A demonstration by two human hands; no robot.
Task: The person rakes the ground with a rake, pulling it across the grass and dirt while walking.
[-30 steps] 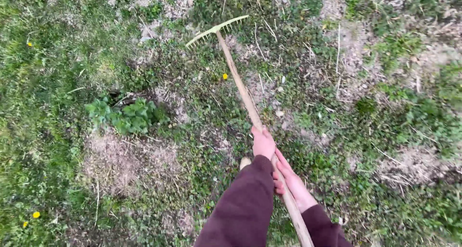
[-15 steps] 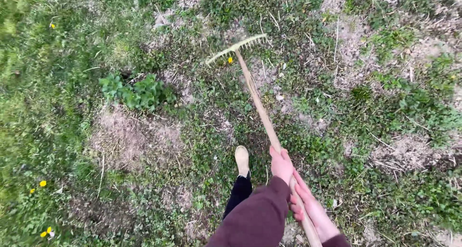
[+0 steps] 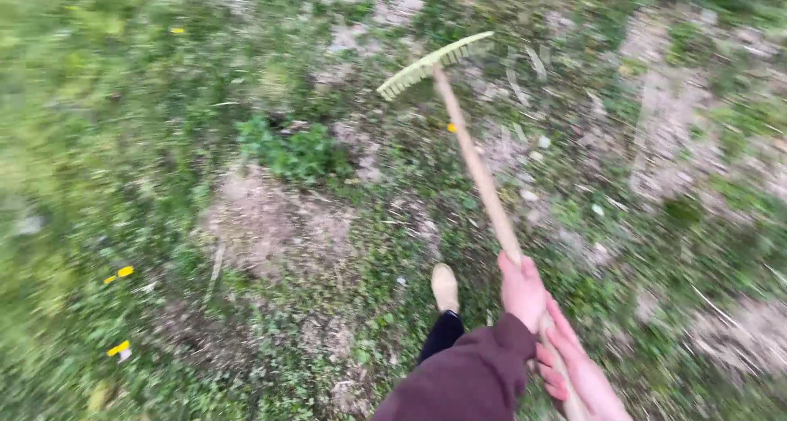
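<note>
The left hand [image 3: 522, 290] wraps the wooden handle [image 3: 479, 171] of a rake [image 3: 459, 134], fingers curled round the shaft, its grip holding it fast. The dark maroon sleeve [image 3: 467, 376] of that arm comes in from the bottom edge at about six o'clock. Just below it on the shaft, toward five o'clock, the right hand [image 3: 578, 368] also closes on the handle, its fingers [image 3: 551, 370] folded over the wood, the two hands nearly touching (the lower part of the right hand runs out of the picture).

The handle runs slantwise from the hands up toward twelve o'clock, ending in the pale yellow-green head [image 3: 434, 60] with a row of short teeth. The head sits tilted over patchy ground at the top middle of the view; the blur hides whether the teeth touch the soil.

A light shoe [image 3: 445, 287] with a dark trouser leg [image 3: 443, 335] above it stands on the ground just at nine o'clock of the left hand.

A clump of broad-leaved weeds [image 3: 299, 152] grows at nine o'clock of the handle's middle, with a bare patch [image 3: 275, 224] just below it. A small yellow flower [image 3: 452, 127] lies just beside the shaft under the head, and more flowers [image 3: 121, 272] dot the grass [image 3: 74, 142] at far left.
</note>
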